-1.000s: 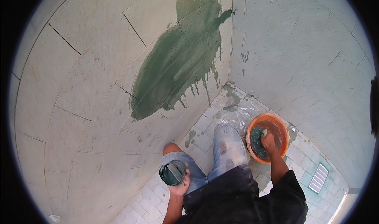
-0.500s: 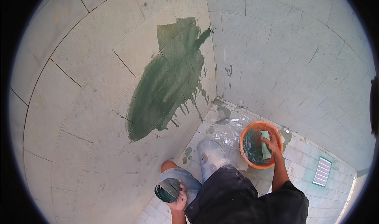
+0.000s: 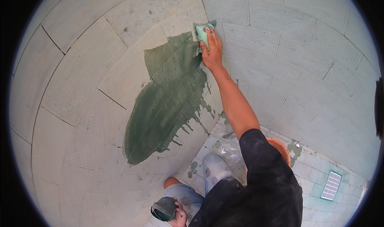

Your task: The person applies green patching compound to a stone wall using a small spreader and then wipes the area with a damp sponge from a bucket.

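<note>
My right hand (image 3: 213,54) presses a pale green sponge (image 3: 202,33) to the left wall, close to the corner with the right wall. Its fingers lie spread along the sponge. Just below and to the left of it, a wet dark green patch (image 3: 150,121) covers part of the wall, with drips along its lower right side. Low down, in front of my bent knee, my left hand (image 3: 181,216) is closed on a small round pot (image 3: 162,209) with dark green stuff inside.
An orange basin (image 3: 281,150) stands on the tiled floor, mostly hidden by my right upper arm. Crumpled clear plastic sheeting (image 3: 230,152) lies beside it. Green splashes (image 3: 296,147) mark the floor. A pale rectangular floor grate (image 3: 331,186) sits at the far right.
My right hand has lifted the sponge out of the orange basin and brought it up and left onto the wall near the corner. The left hand has shifted slightly down and left with the pot.
</note>
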`<state>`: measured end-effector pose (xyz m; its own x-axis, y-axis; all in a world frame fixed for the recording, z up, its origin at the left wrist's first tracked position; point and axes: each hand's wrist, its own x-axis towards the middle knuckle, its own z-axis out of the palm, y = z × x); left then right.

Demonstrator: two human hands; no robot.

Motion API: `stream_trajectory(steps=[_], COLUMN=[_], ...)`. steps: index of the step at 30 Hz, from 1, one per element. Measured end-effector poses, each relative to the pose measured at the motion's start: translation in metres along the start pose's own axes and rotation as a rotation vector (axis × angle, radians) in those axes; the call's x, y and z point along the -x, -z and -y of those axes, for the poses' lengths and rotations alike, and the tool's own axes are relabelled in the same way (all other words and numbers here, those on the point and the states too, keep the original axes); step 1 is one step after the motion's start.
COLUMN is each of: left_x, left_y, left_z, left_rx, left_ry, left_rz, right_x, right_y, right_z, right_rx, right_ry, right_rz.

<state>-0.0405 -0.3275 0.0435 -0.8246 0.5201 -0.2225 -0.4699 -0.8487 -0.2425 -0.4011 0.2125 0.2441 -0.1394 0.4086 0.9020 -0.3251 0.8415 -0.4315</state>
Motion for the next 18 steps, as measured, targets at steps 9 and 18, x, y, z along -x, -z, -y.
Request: stream_trajectory(steps=[9, 18], left_x=[-0.025, -0.040], left_y=[-0.025, -0.018], left_z=[0.023, 0.024], left_rx=[-0.091, -0.047], left_ry=[-0.196, -0.118], left_rz=[-0.118, -0.152], right_x=[0.113, 0.025], right_y=[0.037, 0.001], right_z=[-0.043, 0.003], right_rx=[-0.050, -0.004], right_ry=[-0.079, -0.054], right_rz=[0.300, 0.019])
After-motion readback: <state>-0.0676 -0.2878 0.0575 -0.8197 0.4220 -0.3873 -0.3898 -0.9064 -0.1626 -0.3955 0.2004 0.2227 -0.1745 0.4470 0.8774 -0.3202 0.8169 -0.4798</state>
